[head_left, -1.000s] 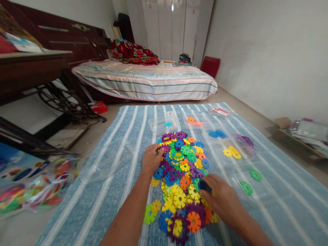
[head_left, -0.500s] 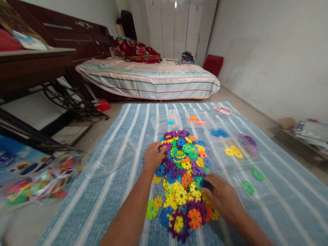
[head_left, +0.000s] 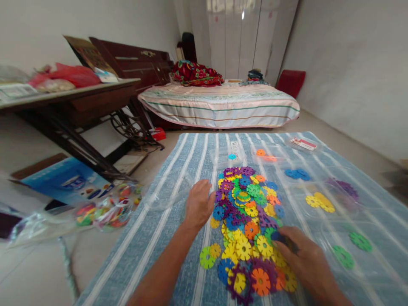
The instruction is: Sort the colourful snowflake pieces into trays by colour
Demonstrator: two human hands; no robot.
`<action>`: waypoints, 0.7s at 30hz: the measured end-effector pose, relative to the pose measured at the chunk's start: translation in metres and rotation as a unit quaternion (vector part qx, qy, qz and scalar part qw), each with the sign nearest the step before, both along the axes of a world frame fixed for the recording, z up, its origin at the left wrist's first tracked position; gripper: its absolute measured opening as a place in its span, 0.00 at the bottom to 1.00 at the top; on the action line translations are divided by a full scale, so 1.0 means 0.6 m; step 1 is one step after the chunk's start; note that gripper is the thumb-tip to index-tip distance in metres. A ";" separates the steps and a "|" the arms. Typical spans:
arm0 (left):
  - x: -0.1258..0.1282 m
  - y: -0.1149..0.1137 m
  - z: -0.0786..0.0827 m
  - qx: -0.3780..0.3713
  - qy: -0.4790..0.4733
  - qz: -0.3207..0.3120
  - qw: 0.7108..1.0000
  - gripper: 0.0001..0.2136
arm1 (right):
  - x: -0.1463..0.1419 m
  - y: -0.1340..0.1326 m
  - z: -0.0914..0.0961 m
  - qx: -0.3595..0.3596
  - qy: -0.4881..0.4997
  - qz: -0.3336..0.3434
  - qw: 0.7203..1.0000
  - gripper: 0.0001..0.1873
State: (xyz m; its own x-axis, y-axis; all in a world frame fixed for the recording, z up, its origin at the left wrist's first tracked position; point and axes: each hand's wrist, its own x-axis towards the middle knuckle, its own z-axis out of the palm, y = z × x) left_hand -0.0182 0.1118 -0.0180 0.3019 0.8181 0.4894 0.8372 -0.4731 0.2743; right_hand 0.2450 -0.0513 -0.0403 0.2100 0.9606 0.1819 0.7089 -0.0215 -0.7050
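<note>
A heap of colourful plastic notched discs [head_left: 244, 247], with some purple toothed frame pieces [head_left: 266, 219], lies on a striped blue cloth. My left hand [head_left: 199, 205] is at the heap's left edge, its fingers stretched out and no piece visible in them. At the right side of the heap, my right hand [head_left: 304, 255] pinches a dark blue disc [head_left: 280, 239] between thumb and fingers. A lime green disc [head_left: 207, 257] lies apart on the left. Clear plastic boxes to the right hold sorted pieces: green discs [head_left: 360, 241], yellow discs [head_left: 320, 202] and blue discs [head_left: 297, 174].
Further boxes hold orange discs [head_left: 260, 152], a cyan disc [head_left: 232, 156] and purple pieces [head_left: 344, 190]. A clear container [head_left: 165, 193] sits left of the heap. Bags of colourful pieces [head_left: 111, 210] lie off the left edge. A bed [head_left: 219, 106] stands beyond.
The view has turned left, shifting everything rightward. My left hand has drawn back from the heap and its fingers have straightened. My right hand still holds the dark blue disc.
</note>
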 end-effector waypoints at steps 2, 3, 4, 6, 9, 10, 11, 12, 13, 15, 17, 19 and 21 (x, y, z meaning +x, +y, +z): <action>-0.042 -0.025 0.024 0.013 0.061 0.042 0.997 0.14 | 0.001 0.000 0.001 -0.006 0.003 -0.005 1.000 0.12; -0.063 -0.035 0.035 0.009 0.096 0.076 0.992 0.14 | 0.001 0.000 0.002 -0.010 0.004 -0.006 1.000 0.12; -0.082 -0.044 0.044 0.003 0.128 0.113 0.985 0.14 | 0.001 0.000 0.004 -0.014 0.005 -0.005 1.000 0.11; -0.113 -0.057 0.057 -0.013 0.177 0.178 0.968 0.14 | 0.000 0.001 0.009 -0.015 0.007 -0.007 1.000 0.10; -0.133 -0.066 0.061 -0.054 0.218 0.232 0.947 0.15 | -0.003 0.003 0.014 -0.003 0.007 -0.010 1.000 0.10; -0.133 -0.068 0.060 -0.069 0.224 0.236 0.943 0.15 | -0.004 0.003 0.016 0.003 0.005 -0.009 1.000 0.10; -0.129 -0.070 0.059 -0.080 0.228 0.232 0.942 0.15 | -0.004 0.002 0.017 0.010 0.003 -0.008 1.000 0.11; -0.124 -0.073 0.058 -0.087 0.230 0.224 0.943 0.15 | -0.004 0.002 0.017 0.017 0.000 -0.006 1.000 0.11; -0.117 -0.076 0.058 -0.090 0.230 0.215 0.945 0.15 | -0.004 0.000 0.018 0.025 -0.002 -0.006 1.000 0.12; -0.102 -0.084 0.059 -0.089 0.226 0.197 0.950 0.16 | -0.003 -0.003 0.019 0.037 -0.005 -0.009 0.999 0.13; -0.089 -0.094 0.060 -0.091 0.212 0.181 0.956 0.15 | -0.001 -0.007 0.021 0.043 -0.006 -0.012 0.999 0.13; -0.080 -0.104 0.059 -0.094 0.191 0.158 0.964 0.15 | 0.000 -0.009 0.025 0.048 -0.005 -0.009 0.999 0.12; -0.074 -0.112 0.055 -0.094 0.171 0.131 0.972 0.15 | -0.002 -0.010 0.029 0.055 -0.004 -0.005 0.998 0.12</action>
